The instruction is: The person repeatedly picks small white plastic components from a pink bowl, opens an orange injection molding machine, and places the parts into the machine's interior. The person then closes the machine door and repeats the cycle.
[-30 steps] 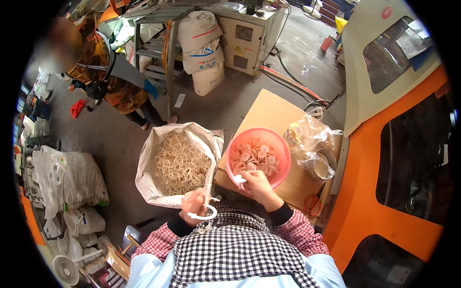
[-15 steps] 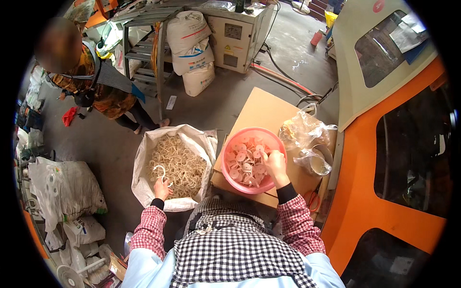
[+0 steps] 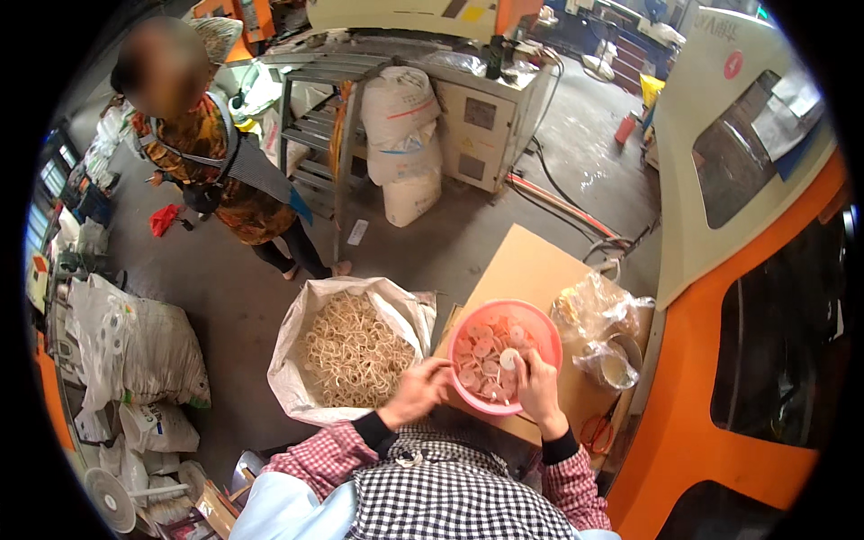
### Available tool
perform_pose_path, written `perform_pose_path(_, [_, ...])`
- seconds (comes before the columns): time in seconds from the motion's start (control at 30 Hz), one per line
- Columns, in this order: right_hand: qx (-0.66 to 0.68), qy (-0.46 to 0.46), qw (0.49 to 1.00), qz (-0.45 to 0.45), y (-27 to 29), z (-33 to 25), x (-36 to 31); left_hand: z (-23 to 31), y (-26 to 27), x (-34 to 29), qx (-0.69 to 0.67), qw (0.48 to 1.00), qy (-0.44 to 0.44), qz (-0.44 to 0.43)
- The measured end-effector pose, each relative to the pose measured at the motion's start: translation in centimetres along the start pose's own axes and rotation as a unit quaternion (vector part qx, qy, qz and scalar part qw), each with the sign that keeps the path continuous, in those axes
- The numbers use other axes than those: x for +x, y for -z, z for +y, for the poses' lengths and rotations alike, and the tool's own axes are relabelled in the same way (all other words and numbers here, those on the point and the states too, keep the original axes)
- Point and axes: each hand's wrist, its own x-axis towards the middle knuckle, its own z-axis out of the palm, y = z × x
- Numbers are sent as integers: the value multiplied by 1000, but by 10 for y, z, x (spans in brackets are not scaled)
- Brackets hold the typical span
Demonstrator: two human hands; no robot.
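My right hand (image 3: 538, 389) is over the right side of a pink basin (image 3: 551, 335), its fingers closed on a pale round disc (image 3: 509, 359). Many similar translucent discs (image 3: 483, 347), some with short stems, fill the basin. At the basin's left rim is my left hand (image 3: 420, 392), fingers stretched toward it and slightly apart, with nothing visible in them. Just left of that hand stands an open white woven sack (image 3: 297, 360), full of cream-coloured curved hooks (image 3: 355, 351).
The basin rests on a cardboard box (image 3: 508, 270), beside crumpled clear plastic bags (image 3: 598, 310) and red-handled scissors (image 3: 597, 434). An orange machine (image 3: 684, 423) borders the right. Filled sacks (image 3: 144, 346) are stacked at left. Another person (image 3: 225, 171) stands beyond the hook sack.
My left hand has moved right, from the hook sack to the basin's rim; the white hook it held is no longer seen in it. My right hand now shows a disc. The view has shifted.
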Motion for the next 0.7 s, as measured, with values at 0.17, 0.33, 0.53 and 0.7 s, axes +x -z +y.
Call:
perform_pose_path(0.17, [36, 8, 999, -13, -5, -28, -18, 40, -41, 21, -162, 977, 36, -132])
perform_pose_path(0.33, [164, -75, 983, 46, 3, -26, -28, 32, -44, 29, -198, 943, 82, -253])
perform_pose_path(0.53, [475, 66, 876, 46, 89, -117, -78, 27, -61, 71, 384, 905, -162, -87])
perform_pose_path(0.7, [539, 402, 734, -93, 160, -224, -145, 51, -100, 49, 402, 847, -326, -123])
